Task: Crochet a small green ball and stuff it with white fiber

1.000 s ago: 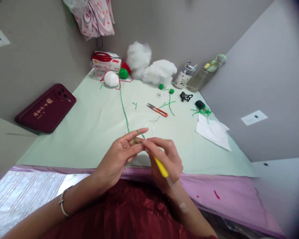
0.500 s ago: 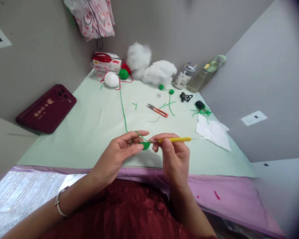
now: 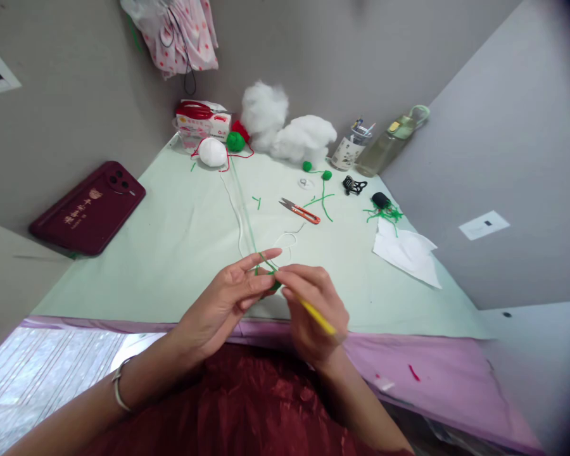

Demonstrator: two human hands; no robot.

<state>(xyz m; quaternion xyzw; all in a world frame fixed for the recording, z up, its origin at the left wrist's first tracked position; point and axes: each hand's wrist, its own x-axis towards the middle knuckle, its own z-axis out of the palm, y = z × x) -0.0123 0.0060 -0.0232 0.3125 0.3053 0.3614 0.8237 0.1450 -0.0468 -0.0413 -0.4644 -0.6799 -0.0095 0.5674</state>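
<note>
My left hand [image 3: 228, 301] pinches a small green crochet piece [image 3: 274, 286] between thumb and fingers, with green yarn [image 3: 247, 218] looped over its forefinger and running up the table to a green yarn ball [image 3: 235, 141]. My right hand [image 3: 311, 307] is closed on a yellow crochet hook [image 3: 318, 316], whose handle slants down to the right while its tip sits at the green piece. Both hands hover over the near edge of the pale green table [image 3: 180, 240].
Orange thread snips [image 3: 300, 211] lie mid-table. At the back are a white yarn ball [image 3: 212, 152], white stuffing [image 3: 289, 130], a box with red scissors [image 3: 200, 120], a pen cup [image 3: 349, 151] and a bottle [image 3: 389, 142]. A maroon phone [image 3: 88, 208] rests left; white paper [image 3: 408, 250] right.
My right hand turned the yellow hook from pointing sideways to the right to slanting down, and drew closer to the left hand. The green yarn strand shifted slightly.
</note>
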